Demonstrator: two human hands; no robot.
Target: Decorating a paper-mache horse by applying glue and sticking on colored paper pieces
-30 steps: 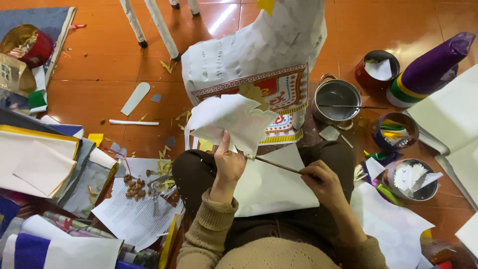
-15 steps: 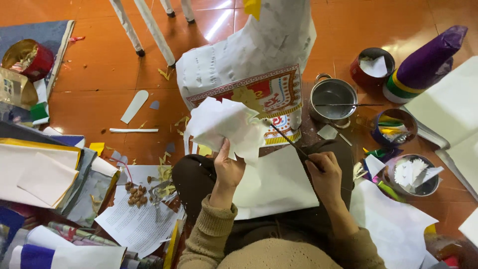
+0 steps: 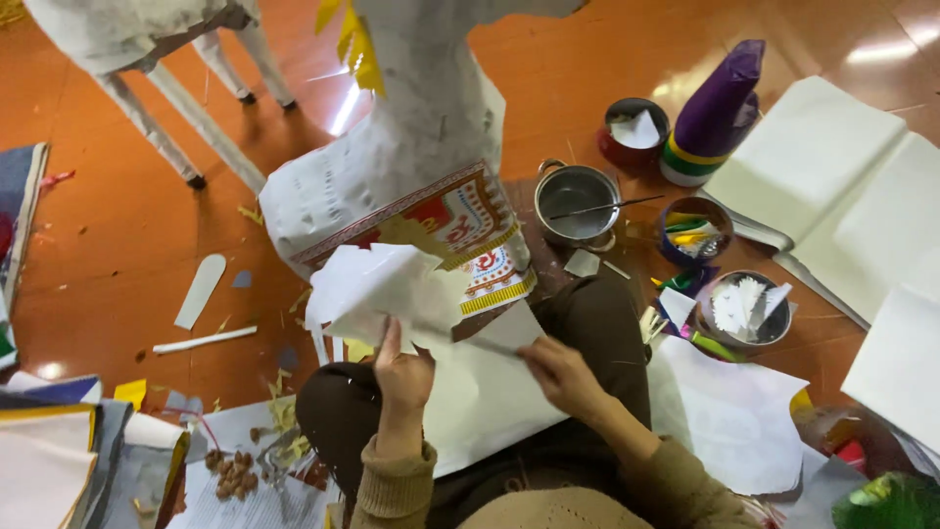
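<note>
While the person sits on the orange floor (image 3: 117, 245), a big papier-mâché figure (image 3: 421, 147) stands right in front, just beyond both hands, w/ a red-and-gold printed patch low on its body. Well off to the right of the grip lie large white sheets (image 3: 832, 186); another white sheet (image 3: 490, 392) rests on the lap directly under the hands.

Left hand (image 3: 403, 377) is closed on a white cut-paper piece (image 3: 382, 289), thumb & fingers pinched at its lower edge, holding it up against the figure's patch. Right hand (image 3: 560, 374) sits just beside it, fingers together on a thin stick (image 3: 494, 345), prob. a brush, whose tip end runs under the paper piece; can't tell the tip itself.

Beyond the right hand: a purple cone (image 3: 720, 108) w/ green-yellow bands, near a red bowl (image 3: 634, 132). Closer, a steel pot (image 3: 578, 201) w/ a thin stick lying across its rim. To the right of that hand, a blue bowl (image 3: 693, 230) of coloured scraps and a metal bowl (image 3: 746, 312) of white paper bits.

Left of the grip, well apart, a white strip (image 3: 201, 289) on the floor, and a small heap of brown bits (image 3: 233, 475) on paper near the knee.
</note>
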